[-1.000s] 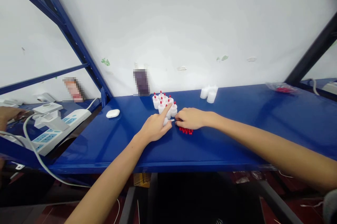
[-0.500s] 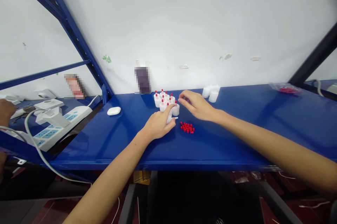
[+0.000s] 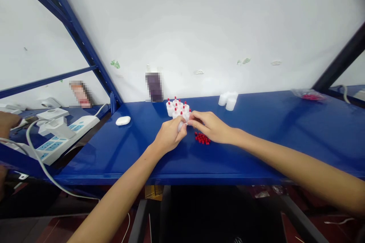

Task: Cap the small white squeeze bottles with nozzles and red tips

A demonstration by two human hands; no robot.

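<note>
My left hand (image 3: 170,135) is closed around a small white plastic bottle (image 3: 180,126), which lies tilted with its nozzle end toward the right. At that nozzle end, the fingertips of my right hand (image 3: 210,124) are pinched together and touch the bottle; whether a cap is between them is hidden. Just beyond both hands stands a cluster of white bottles (image 3: 170,110) with red caps on their nozzles, upright and close together. Below my right hand, a pile of loose red caps (image 3: 202,138) lies on the blue table (image 3: 239,159), partly covered by the fingers.
Several plain white bottles (image 3: 230,104) stand at the back right. A white earbud case (image 3: 123,120) lies to the left, near a power strip (image 3: 70,136) with plugs and cables. A clear bag with red contents (image 3: 310,97) sits far right. Another person's hand (image 3: 10,120) shows at the left edge.
My right hand has moved left and down from beside the capped bottles to the nozzle end of the bottle in my left hand. The left hand has kept its grip.
</note>
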